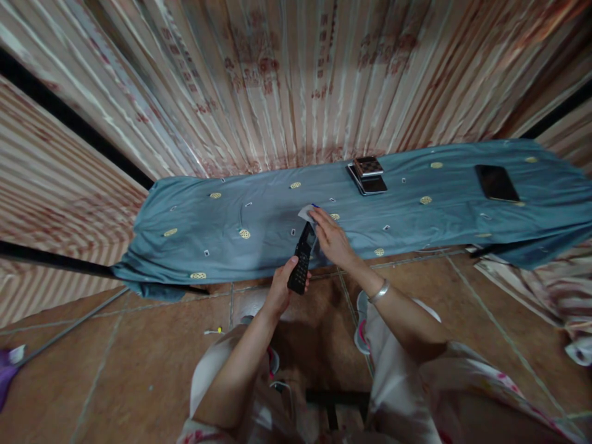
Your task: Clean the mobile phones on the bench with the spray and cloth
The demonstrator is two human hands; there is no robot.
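Note:
My left hand (280, 288) grips the lower end of a black keypad phone (300, 266), thumb along its side. The phone is tilted, its keys facing up and its small screen toward the far end. Close beside that upper end, my right hand (332, 239) pinches a small white cloth or wipe (305, 213) with a bit of blue at its edge. Part of the wipe is hidden under the fingers, and I cannot tell whether it touches the phone. Both hands are above the front part of the blue cloth-covered table (268, 213).
Toward the back of the table lie a stack of flat devices (367, 175) and, at the right, a dark tablet or large phone (496, 182). A striped curtain (287, 80) hangs right behind the table. Black poles (78, 123) run along the left side.

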